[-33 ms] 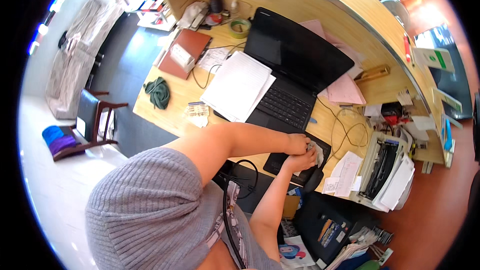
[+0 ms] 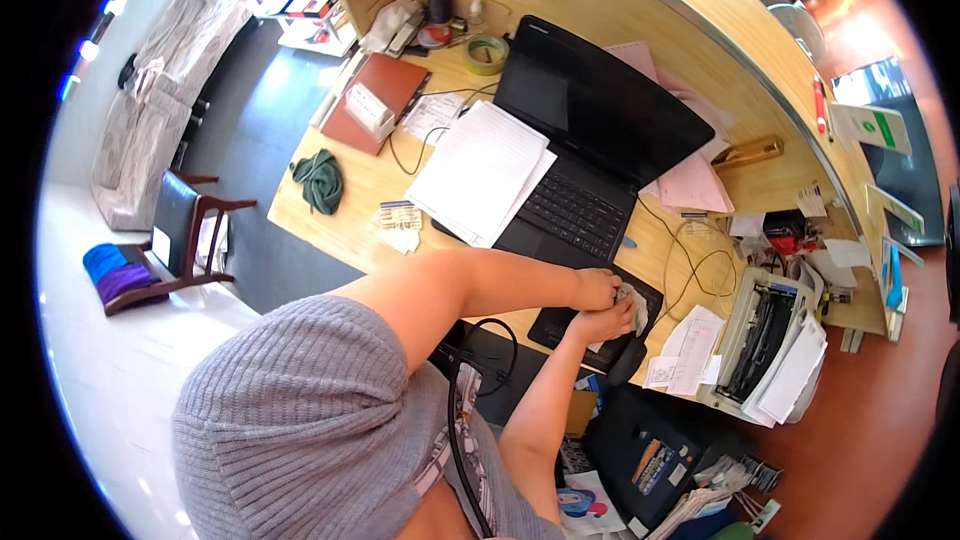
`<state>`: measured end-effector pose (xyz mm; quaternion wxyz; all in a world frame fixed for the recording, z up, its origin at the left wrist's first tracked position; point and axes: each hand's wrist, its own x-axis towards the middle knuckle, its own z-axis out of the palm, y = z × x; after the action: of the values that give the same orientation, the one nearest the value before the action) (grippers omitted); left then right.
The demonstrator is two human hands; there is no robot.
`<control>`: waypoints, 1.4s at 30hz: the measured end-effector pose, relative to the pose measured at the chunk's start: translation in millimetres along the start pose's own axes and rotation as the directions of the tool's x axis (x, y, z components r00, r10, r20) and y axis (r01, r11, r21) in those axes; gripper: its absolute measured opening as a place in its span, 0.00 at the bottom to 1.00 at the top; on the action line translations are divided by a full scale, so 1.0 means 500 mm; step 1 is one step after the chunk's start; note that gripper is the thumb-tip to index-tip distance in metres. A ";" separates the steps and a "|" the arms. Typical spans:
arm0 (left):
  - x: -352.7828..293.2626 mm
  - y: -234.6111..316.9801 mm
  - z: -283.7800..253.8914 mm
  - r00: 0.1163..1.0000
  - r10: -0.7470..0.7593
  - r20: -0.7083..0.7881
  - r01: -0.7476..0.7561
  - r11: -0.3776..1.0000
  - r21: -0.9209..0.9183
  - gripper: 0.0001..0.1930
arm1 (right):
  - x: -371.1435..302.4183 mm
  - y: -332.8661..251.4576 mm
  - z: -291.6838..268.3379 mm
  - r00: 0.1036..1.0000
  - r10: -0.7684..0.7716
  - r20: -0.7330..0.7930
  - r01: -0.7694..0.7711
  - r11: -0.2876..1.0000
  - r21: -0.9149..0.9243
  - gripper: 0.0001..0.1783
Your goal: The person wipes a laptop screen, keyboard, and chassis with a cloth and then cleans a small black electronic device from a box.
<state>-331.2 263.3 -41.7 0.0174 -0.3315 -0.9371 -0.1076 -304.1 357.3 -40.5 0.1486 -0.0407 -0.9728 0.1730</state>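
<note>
My left hand and my right hand meet over a black mouse pad at the desk's front right. Both have closed fingers on a crumpled greyish-white wad, which looks like cloth or tissue; the fingers hide part of it. A black mouse lies just beside my right hand. Beyond my left forearm stands an open black laptop with a dark screen, its keyboard partly under a stack of white paper.
Cables curl across the wooden desk. At the right is a printer with papers beside it; below stands a black case. A green cloth, a brown folder and a tape roll lie leftward. Behind is a chair.
The whole view has shifted very slightly. My hands stay closed on the wad in the same place.
</note>
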 end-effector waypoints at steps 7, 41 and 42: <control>-0.262 -0.003 -0.168 0.929 -0.237 -0.284 0.122 0.921 -0.370 0.22 | 0.032 0.094 0.007 0.983 -0.177 0.054 0.158 0.954 0.255 0.23; -0.318 0.030 -0.014 0.348 -0.933 0.095 0.407 0.059 -0.912 0.23 | 0.003 0.038 -0.137 0.553 0.042 0.832 -0.706 0.555 0.441 0.18; -0.332 0.026 -0.029 0.389 -0.914 0.114 0.446 0.079 -0.891 0.23 | 0.007 0.046 -0.145 0.549 0.065 0.833 -0.715 0.553 0.428 0.19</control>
<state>-194.0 167.5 -42.1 0.0392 0.2517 -0.7557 -0.6034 -285.0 402.8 17.2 -0.3037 -0.1447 -0.7421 0.5798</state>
